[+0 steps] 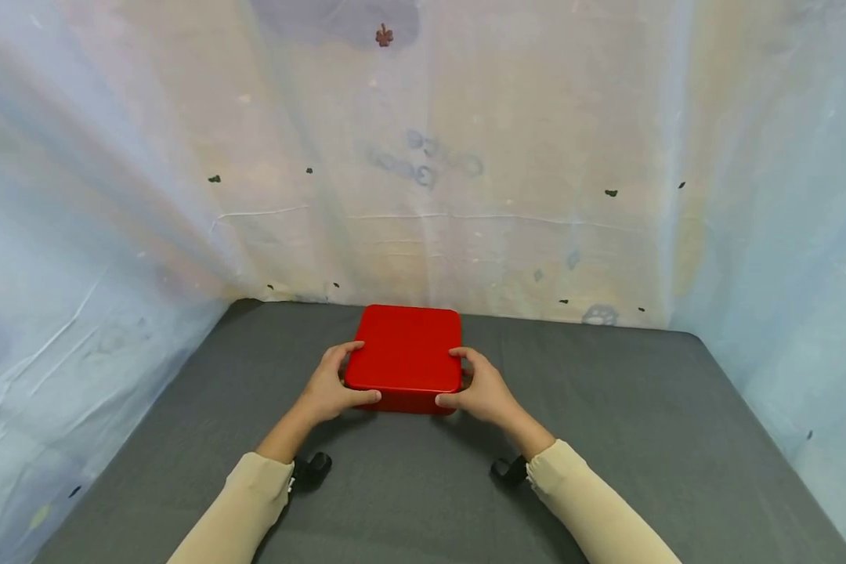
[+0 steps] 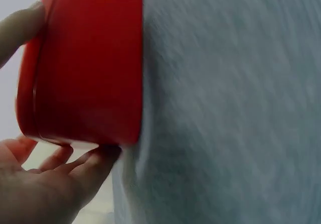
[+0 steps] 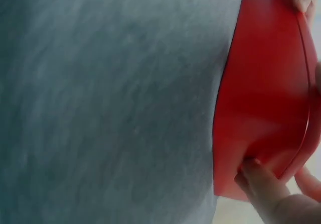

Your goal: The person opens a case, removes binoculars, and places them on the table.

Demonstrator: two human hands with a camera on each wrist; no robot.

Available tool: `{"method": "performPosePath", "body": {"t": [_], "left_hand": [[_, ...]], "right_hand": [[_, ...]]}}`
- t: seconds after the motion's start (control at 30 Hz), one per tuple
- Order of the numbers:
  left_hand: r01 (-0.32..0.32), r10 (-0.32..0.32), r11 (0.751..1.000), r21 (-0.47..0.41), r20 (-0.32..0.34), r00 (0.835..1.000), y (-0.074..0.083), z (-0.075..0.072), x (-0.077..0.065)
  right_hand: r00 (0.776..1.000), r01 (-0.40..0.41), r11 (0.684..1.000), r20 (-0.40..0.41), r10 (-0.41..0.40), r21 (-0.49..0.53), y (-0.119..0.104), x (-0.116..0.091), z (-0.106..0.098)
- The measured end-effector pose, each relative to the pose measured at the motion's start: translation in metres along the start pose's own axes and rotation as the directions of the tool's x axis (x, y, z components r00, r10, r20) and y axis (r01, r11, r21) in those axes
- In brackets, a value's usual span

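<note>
A red box [image 1: 405, 348] with rounded corners and a seam just below its top rests on the grey table, towards the far edge. My left hand [image 1: 331, 384] grips its left side, thumb across the front face and fingers spread along the side. On the right side my right hand [image 1: 482, 388] holds it the same way, thumb on the front corner. In the left wrist view the red box [image 2: 90, 63] shows its side wall, with fingertips touching its lower edge. The right wrist view shows the red box [image 3: 266, 88] with fingers of both hands on it.
The grey cloth-covered table [image 1: 606, 439] spreads around the box on all sides. A pale patterned curtain [image 1: 507, 157] hangs behind the table and down both sides. Black straps [image 1: 312, 470] circle the wrists near the cream sleeves [image 1: 233, 509].
</note>
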State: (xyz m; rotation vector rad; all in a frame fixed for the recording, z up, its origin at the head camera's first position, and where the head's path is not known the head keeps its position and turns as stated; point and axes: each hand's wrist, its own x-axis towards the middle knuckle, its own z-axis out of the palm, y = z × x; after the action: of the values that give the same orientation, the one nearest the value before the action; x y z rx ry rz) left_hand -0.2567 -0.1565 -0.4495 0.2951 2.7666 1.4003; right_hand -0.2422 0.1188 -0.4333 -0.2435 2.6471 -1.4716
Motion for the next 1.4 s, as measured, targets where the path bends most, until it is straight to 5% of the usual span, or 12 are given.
{"method": "performPosePath", "body": {"t": [0.27,1.1,1.4], "left_hand": [[-0.006,0.004,0.993,-0.121,-0.015,1.0,0.002,0.001,-0.005],[-0.019,0.013,0.992,-0.124,-0.045,0.999,-0.003,0.001,-0.003],[-0.021,0.016,0.995,-0.102,-0.058,0.998,-0.004,0.001,0.0]], "right_hand": [[0.999,-0.028,0.992,-0.041,0.034,0.125,-0.007,-0.002,0.002],[0.999,0.05,0.98,-0.002,-0.051,0.194,-0.003,-0.004,0.002],[0.997,0.043,0.978,0.061,-0.056,0.205,-0.025,-0.015,-0.007]]}}
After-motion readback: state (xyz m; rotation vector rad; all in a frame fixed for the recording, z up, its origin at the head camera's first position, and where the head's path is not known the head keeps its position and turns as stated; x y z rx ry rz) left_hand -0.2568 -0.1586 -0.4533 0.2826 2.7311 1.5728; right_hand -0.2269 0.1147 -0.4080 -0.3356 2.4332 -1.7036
